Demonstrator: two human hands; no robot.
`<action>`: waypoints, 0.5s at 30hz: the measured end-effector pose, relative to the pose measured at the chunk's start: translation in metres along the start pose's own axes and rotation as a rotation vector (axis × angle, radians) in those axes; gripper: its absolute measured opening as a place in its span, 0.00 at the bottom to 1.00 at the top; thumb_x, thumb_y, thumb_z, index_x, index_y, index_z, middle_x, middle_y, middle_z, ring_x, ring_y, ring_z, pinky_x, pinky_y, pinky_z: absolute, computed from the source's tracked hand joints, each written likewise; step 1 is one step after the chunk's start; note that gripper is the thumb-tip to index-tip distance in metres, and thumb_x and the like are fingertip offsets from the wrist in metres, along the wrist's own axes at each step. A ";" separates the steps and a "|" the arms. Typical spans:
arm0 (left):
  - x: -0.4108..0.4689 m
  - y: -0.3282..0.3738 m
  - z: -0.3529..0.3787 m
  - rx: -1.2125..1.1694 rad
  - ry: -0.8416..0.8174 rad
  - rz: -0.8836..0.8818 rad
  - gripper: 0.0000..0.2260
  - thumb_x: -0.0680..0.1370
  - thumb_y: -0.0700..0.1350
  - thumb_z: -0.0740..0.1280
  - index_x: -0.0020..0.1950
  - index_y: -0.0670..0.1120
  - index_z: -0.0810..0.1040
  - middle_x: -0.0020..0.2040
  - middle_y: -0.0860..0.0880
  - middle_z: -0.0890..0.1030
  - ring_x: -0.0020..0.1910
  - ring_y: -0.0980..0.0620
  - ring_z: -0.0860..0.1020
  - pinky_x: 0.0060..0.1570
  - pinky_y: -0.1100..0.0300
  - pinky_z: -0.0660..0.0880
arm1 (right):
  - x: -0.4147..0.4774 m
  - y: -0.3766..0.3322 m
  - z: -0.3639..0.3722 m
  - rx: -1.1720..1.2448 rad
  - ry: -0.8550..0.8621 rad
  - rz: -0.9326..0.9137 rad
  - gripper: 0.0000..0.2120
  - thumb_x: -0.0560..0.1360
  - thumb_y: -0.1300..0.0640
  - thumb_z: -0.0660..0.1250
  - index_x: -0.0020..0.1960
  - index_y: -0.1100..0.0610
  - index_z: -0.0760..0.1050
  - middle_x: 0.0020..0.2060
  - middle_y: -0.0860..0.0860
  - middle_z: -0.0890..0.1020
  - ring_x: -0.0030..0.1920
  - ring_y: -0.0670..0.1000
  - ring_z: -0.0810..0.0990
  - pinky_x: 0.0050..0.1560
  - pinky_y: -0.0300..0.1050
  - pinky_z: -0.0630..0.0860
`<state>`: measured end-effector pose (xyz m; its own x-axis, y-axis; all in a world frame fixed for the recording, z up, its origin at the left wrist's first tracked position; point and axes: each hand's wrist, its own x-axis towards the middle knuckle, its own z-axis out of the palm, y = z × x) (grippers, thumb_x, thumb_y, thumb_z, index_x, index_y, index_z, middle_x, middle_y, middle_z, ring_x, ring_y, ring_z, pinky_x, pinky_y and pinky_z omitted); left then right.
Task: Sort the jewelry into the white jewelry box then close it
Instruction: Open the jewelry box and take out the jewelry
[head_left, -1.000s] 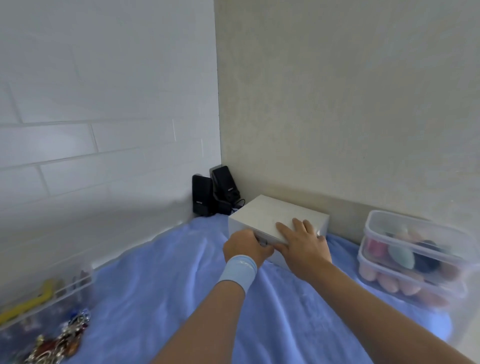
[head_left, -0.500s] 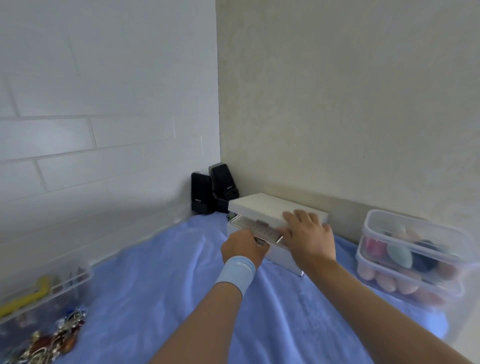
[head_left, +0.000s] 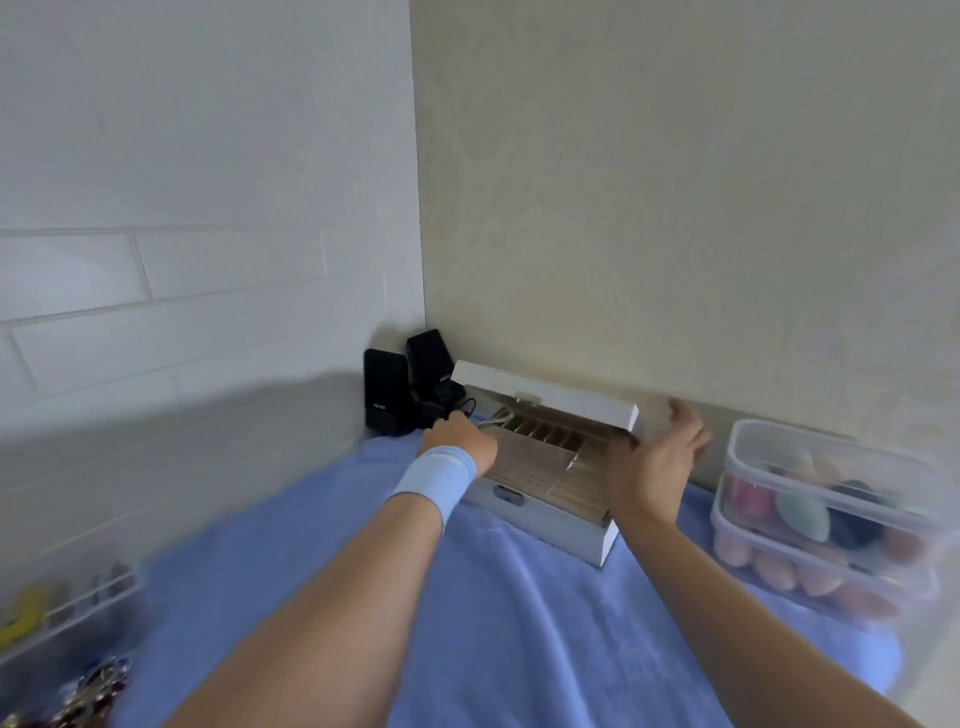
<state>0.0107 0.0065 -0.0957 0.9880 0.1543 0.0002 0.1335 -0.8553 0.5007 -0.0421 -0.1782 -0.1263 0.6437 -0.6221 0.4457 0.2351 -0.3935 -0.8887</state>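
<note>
Two hands at the white jewelry box (head_left: 550, 525), lid (head_left: 550, 397) raised
Right hand (head_left: 657, 460) with fingers spread; left hand (head_left: 457, 441) grip unclear

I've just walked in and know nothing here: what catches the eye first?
The white jewelry box, lid raised, shows tan compartments on the blue cloth by the beige wall. The left hand is at its left edge, the right hand open beside its right end.

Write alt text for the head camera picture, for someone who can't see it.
A white jewelry box sits half open on a blue cloth in a wall corner. The left hand is at its left end, the open right hand by its right end. Jewelry lies at bottom left.
</note>
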 end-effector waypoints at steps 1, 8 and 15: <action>0.008 0.002 0.004 -0.030 -0.042 -0.019 0.17 0.82 0.48 0.57 0.68 0.43 0.71 0.63 0.42 0.76 0.58 0.45 0.76 0.53 0.53 0.72 | 0.000 0.007 0.003 0.050 -0.017 0.148 0.28 0.77 0.62 0.66 0.74 0.58 0.60 0.70 0.59 0.67 0.66 0.61 0.72 0.59 0.48 0.70; 0.059 -0.004 0.021 -0.304 -0.091 -0.114 0.12 0.83 0.46 0.58 0.47 0.41 0.74 0.36 0.47 0.72 0.31 0.52 0.67 0.40 0.57 0.67 | 0.010 0.031 0.031 0.110 -0.099 0.509 0.34 0.78 0.36 0.56 0.81 0.47 0.55 0.78 0.53 0.65 0.77 0.61 0.63 0.75 0.57 0.62; 0.029 -0.006 -0.021 -0.493 -0.061 -0.032 0.18 0.80 0.56 0.60 0.38 0.44 0.72 0.34 0.47 0.71 0.35 0.47 0.71 0.39 0.56 0.64 | 0.024 -0.006 0.024 0.131 -0.193 0.398 0.33 0.77 0.35 0.53 0.79 0.43 0.58 0.76 0.52 0.68 0.73 0.60 0.69 0.72 0.58 0.65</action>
<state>0.0372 0.0266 -0.0803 0.9888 0.1346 -0.0648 0.1255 -0.5124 0.8496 -0.0102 -0.1746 -0.1127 0.8236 -0.5650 0.0504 0.0248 -0.0529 -0.9983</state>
